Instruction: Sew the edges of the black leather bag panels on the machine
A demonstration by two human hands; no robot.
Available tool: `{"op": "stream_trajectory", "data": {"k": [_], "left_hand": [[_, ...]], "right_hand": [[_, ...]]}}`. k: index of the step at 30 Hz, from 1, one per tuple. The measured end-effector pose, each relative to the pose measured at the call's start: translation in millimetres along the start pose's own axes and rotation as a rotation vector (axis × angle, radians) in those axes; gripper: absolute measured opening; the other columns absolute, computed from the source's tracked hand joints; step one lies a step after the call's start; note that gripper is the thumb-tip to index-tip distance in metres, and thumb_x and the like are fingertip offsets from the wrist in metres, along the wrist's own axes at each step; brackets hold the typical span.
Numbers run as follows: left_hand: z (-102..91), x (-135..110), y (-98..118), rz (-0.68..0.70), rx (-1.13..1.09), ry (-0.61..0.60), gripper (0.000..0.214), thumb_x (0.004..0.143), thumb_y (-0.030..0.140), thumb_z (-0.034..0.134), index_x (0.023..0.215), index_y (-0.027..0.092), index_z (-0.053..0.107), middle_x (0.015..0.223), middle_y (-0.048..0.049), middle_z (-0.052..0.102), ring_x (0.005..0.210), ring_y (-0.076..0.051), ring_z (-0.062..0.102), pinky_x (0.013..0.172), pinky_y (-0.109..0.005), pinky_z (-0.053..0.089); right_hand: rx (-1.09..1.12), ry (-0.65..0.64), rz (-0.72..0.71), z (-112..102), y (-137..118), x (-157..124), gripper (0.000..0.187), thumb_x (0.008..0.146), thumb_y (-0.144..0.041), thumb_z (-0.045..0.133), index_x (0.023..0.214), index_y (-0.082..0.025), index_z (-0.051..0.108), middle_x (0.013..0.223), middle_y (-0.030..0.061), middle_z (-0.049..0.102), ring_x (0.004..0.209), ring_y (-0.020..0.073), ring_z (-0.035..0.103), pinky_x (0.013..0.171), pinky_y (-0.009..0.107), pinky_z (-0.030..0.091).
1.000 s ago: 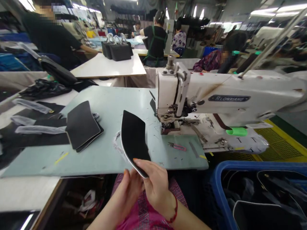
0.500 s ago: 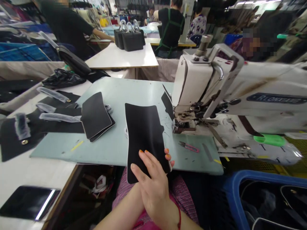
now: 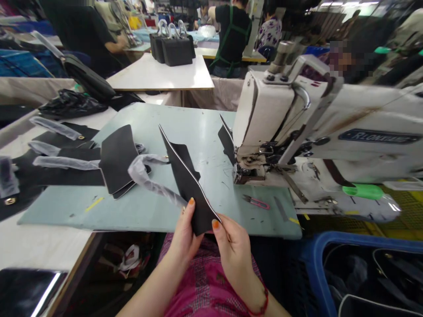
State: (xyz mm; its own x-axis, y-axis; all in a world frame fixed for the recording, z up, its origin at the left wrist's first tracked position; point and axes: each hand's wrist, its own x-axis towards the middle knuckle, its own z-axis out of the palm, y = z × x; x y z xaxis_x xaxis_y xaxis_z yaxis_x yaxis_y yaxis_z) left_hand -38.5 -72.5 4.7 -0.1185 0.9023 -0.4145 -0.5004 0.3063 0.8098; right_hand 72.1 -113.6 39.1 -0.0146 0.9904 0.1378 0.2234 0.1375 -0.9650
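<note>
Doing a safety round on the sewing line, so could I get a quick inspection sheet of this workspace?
surface: pale green work board, flecked with thread ends.
job's things: black panel with white edging, held bowed; stack of black panels; plastic-sleeved strap, lying over the stack.
clutter: pink-handled thread snips near the sewing machine.
hands: left hand and right hand pinch the panel's lower end.
cables: nothing seen.
surroundings: blue bin at lower right; black handbags on a white table beyond; co-worker in a green-strapped apron.
</note>
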Motion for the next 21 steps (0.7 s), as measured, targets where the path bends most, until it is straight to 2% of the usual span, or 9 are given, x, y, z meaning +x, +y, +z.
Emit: {"op": "stream_trajectory", "data": {"k": [2, 4, 8, 13, 17, 21], "left_hand": [[2.4, 11.4, 12.7, -0.032, -0.139, 0.039, 0.029, 0.076, 0.039, 0.076, 0.093, 0.018, 0.067, 0.084, -0.0036, 0.076, 0.067, -0.017, 0.071, 0.062, -0.025, 0.060], [7.1, 20.4, 22.1, -0.049, -0.100, 0.024, 0.032, 0.070, 0.035, 0.082, 0.090, 0.017, 0.064, 0.076, -0.0015, 0.074, 0.059, -0.015, 0.067, 0.055, -0.023, 0.056], [28.7, 42.4, 31.8, -0.101, 0.000, -0.019, 0.035, 0.066, 0.032, 0.084, 0.088, 0.015, 0.063, 0.069, -0.0008, 0.070, 0.056, -0.014, 0.063, 0.052, -0.021, 0.051], [59.7, 80.0, 30.0, -0.132, 0.042, -0.054, 0.038, 0.062, 0.027, 0.085, 0.090, 0.015, 0.064, 0.069, -0.0001, 0.070, 0.057, -0.013, 0.063, 0.054, -0.022, 0.051], [70.4, 103.9, 24.2, -0.094, 0.068, -0.068, 0.039, 0.061, 0.027, 0.085, 0.092, 0.015, 0.065, 0.073, -0.0001, 0.071, 0.058, -0.013, 0.063, 0.058, -0.024, 0.052], [74.5, 114.9, 21.9, -0.062, 0.090, -0.097, 0.042, 0.059, 0.030, 0.086, 0.093, 0.015, 0.067, 0.072, -0.0010, 0.071, 0.061, -0.017, 0.065, 0.059, -0.027, 0.051]], "right_hand": [[0.055, -0.005, 0.146, -9.0, 2.9, 8.5, 0.043, 0.102, -0.040, 0.044, 0.082, -0.015, 0.074, 0.074, 0.0060, 0.071, 0.068, 0.0168, 0.068, 0.064, 0.024, 0.053], [0.140, -0.010, 0.239, -17.0, 7.3, 17.2, 0.046, 0.101, -0.043, 0.045, 0.074, -0.015, 0.070, 0.066, 0.0044, 0.068, 0.060, 0.0139, 0.064, 0.057, 0.021, 0.049], [0.281, 0.001, 0.316, -29.4, 20.5, 38.4, 0.043, 0.097, -0.046, 0.051, 0.072, -0.014, 0.066, 0.067, 0.0046, 0.069, 0.055, 0.0103, 0.061, 0.049, 0.017, 0.042], [0.357, 0.078, 0.371, -38.7, 43.7, 70.5, 0.042, 0.094, -0.048, 0.052, 0.072, -0.014, 0.064, 0.052, -0.0001, 0.061, 0.040, 0.0070, 0.050, 0.041, 0.017, 0.033], [0.386, 0.128, 0.396, -41.8, 57.3, 87.3, 0.041, 0.094, -0.047, 0.053, 0.071, -0.015, 0.065, 0.050, -0.0006, 0.060, 0.039, 0.0068, 0.050, 0.041, 0.017, 0.032], [0.383, 0.165, 0.385, -43.2, 61.0, 93.8, 0.043, 0.094, -0.047, 0.052, 0.067, -0.015, 0.064, 0.049, -0.0005, 0.060, 0.038, 0.0065, 0.050, 0.040, 0.017, 0.032]]}}
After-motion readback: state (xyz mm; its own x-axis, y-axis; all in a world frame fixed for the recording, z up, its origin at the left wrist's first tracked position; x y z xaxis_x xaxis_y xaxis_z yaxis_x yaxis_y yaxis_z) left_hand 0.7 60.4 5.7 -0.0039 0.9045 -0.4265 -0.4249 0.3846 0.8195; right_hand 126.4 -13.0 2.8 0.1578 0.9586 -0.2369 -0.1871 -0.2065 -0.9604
